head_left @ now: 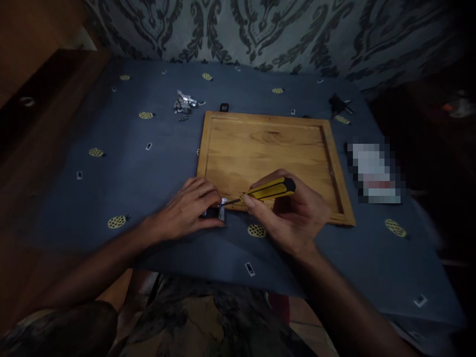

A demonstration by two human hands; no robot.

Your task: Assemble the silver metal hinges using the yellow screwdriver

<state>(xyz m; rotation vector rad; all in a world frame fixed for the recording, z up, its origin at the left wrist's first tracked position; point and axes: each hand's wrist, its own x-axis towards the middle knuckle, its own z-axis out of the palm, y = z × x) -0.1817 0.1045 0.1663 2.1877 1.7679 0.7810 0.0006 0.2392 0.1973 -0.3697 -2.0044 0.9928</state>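
Observation:
A wooden panel with a raised frame (pixel 260 148) lies flat on the table before me. At its near left corner, my left hand (pixel 193 208) grips a small metal-and-black fitting (pixel 222 210) between thumb and fingers, against the panel's edge. My right hand (pixel 293 213) is wrapped round a yellow and black screwdriver (pixel 269 190). The screwdriver's shaft points left, and its tip meets the metal part of the fitting. Whether a screw sits under the tip is too small to tell.
A heap of shiny metal hardware (pixel 185 102) lies at the back left. A dark fitting (pixel 224 107) shows at the panel's far edge. A black object (pixel 339 105) is at the back right. A blurred-out item (pixel 375 173) lies right of the panel on the blue tablecloth (pixel 122 188).

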